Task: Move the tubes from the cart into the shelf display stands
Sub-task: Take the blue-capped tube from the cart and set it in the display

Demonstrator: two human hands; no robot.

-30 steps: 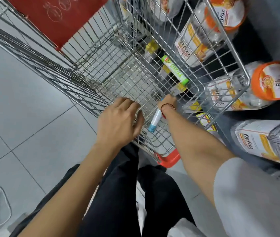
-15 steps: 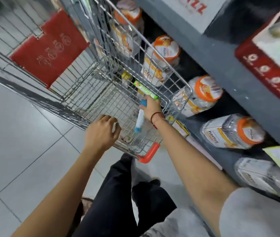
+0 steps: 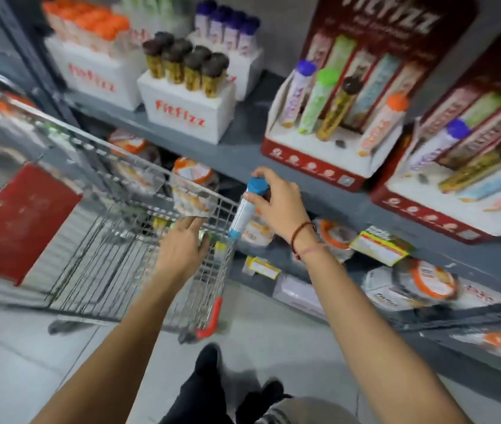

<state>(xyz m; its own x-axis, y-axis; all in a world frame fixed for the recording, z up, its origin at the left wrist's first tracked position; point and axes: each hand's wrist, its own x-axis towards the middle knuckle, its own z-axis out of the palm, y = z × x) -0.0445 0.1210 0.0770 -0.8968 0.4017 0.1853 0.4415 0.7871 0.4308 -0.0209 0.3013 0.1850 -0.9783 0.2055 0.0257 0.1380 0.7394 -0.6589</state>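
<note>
Starting at the far left, a red panel (image 3: 20, 221) hangs on the side of the wire shopping cart (image 3: 96, 264), which stands on the pale tiled floor (image 3: 13, 362) and looks blurred. Inside the cart's near corner the left hand (image 3: 183, 246) reaches down, palm lowered, fingers curled loosely; a bit of green (image 3: 205, 238) shows at its fingertips, but whether it has closed on anything there cannot be told. Small yellow-capped items (image 3: 160, 223) lie in the basket just past that hand, too smeared to name.

Over the cart's right rim comes the blue-capped tube (image 3: 244, 211), white-bodied, nearly upright with its cap tilted toward the shelf. The right hand (image 3: 280, 206) has it pinched at the top, thumb and fingers wrapped around the cap, a red thread bracelet (image 3: 299, 237) at the wrist. The tube is clear of the basket, in the air in front of the grey shelf edge (image 3: 365, 206).

Up on the shelf, white display blocks (image 3: 188, 114) carry dark-capped, orange-capped and purple-capped tubes. Further right sits a red-and-white display stand (image 3: 319, 160) with a purple-capped, a green-capped, a dark-capped and an orange-capped tube leaning in it. Beside it at the right edge, a second display stand (image 3: 445, 209) holds more tubes. On the lower shelf, orange-lidded jars (image 3: 429, 283) lie on their sides, yellow price tags (image 3: 377, 247) on the edge above them.
</note>
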